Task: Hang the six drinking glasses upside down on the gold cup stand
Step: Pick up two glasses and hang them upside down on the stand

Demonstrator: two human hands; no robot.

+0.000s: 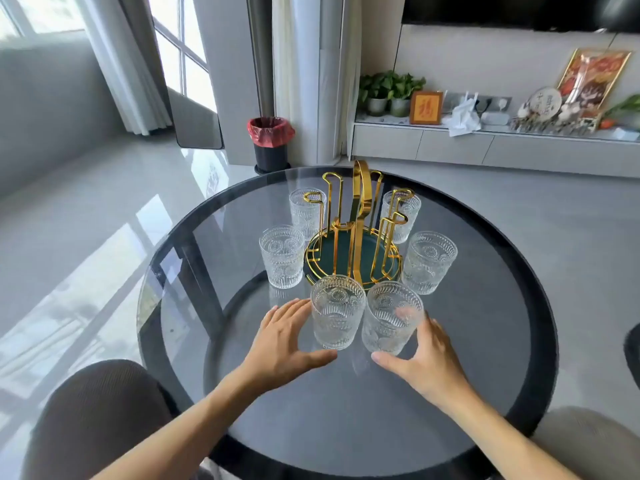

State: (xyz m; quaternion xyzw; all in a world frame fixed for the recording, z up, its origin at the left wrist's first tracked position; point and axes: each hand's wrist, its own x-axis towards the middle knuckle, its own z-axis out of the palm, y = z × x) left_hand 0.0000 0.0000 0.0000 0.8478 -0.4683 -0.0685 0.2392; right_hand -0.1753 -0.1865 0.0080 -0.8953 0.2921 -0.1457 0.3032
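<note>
A gold cup stand (356, 233) with a dark green base stands mid-table, its wire prongs bare. Several embossed clear glasses stand upright around it: two at the left (281, 256) (306, 211), two at the right (428, 261) (401, 214), two at the front (337, 311) (391, 317). My left hand (282, 341) is open beside the front left glass, fingers spread around its left side, thumb under its base edge. My right hand (424, 351) is open around the front right glass, fingertips seen through it. Whether either hand touches its glass is unclear.
The round smoked-glass table (346, 410) has a dark rim. Brown chair backs sit at the near left (93, 417) and near right (588, 441). A bin with a red bag (270, 142) stands on the floor beyond the table.
</note>
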